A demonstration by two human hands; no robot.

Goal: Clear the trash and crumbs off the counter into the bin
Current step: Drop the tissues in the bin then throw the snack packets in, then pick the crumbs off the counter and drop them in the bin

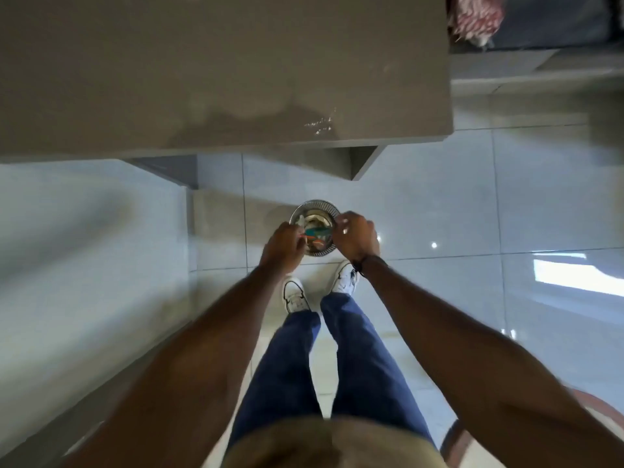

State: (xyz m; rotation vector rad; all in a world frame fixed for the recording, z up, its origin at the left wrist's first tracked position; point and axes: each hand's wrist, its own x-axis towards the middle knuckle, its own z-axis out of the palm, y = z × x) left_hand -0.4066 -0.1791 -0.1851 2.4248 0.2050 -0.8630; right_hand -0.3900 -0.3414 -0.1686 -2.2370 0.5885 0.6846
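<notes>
A small round metal bin (315, 206) stands on the floor tiles just in front of my shoes. Colourful wrappers and scraps (317, 233) lie inside it. My left hand (282, 244) hovers over the bin's left rim, fingers curled around a small white scrap (300, 227). Over the right rim is my right hand (356, 236), its fingers bent inward; nothing clear shows in it. Above, the grey counter (202, 79) fills the upper part of the view, with a patch of pale crumbs (319, 125) near its front right corner.
The counter's front edge (236, 150) overhangs the floor beyond the bin. A red-and-white cloth (476, 15) lies past the counter's right end. Glossy tiles (472, 214) stretch to the right, and a low grey ledge (84, 231) runs along the left.
</notes>
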